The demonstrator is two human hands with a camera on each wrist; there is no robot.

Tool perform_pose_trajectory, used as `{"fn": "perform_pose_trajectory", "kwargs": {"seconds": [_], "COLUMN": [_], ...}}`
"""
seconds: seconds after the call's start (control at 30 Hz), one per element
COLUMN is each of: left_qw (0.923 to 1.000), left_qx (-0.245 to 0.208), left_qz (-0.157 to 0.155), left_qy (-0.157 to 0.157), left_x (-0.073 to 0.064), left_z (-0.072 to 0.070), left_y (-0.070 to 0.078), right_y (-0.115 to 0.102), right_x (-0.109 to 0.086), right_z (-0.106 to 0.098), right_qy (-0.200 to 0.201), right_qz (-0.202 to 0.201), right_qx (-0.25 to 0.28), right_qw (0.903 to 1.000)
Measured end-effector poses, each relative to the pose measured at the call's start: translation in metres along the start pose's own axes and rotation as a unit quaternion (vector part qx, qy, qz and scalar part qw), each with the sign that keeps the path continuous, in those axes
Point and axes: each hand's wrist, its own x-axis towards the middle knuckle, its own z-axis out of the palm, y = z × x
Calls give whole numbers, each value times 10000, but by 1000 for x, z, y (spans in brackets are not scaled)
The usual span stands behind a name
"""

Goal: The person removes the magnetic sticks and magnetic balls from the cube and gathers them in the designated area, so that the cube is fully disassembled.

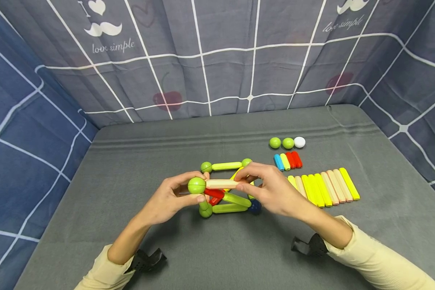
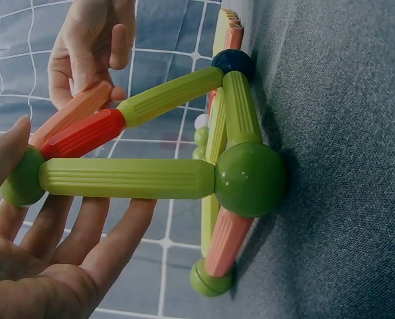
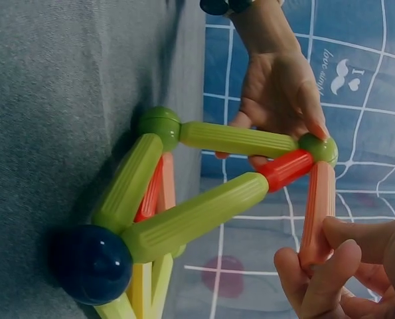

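Observation:
My left hand holds a green ball between thumb and fingers at the raised top corner of a frame of rods and balls. With thumb and fingertips, my right hand pinches the far end of a pinkish wooden-coloured rod, whose other end meets that ball. From the same ball, a green rod runs down to a lower green ball. A short red rod and a longer green rod slope in line from it to a dark blue ball on the table.
Behind the hands, a light green rod joins two green balls of the frame's base. At the right lie a row of yellow and pinkish rods, several short coloured rods, two loose green balls and a white ball. Grid-patterned curtains border the grey table.

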Motion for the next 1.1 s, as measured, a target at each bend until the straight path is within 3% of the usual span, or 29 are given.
{"fn": "perform_pose_trajectory", "kwargs": {"seconds": [0.3,0.57,1.1], "left_qw": [10000,9999,9996], "left_qx": [-49,-79,-221], "left_qz": [-26,-46,103], "left_qy": [-48,-53,-119], "left_x": [0,-1,0], "left_z": [0,0,1], "left_y": [0,0,-1], "right_y": [3,3,28], "right_x": [0,-4,-40], "right_z": [2,4,-33], "right_qy": [-185,-8,-509], "right_qz": [123,43,1187], "right_qx": [-305,-167,592], "right_qw": [9993,9999,9899]}}
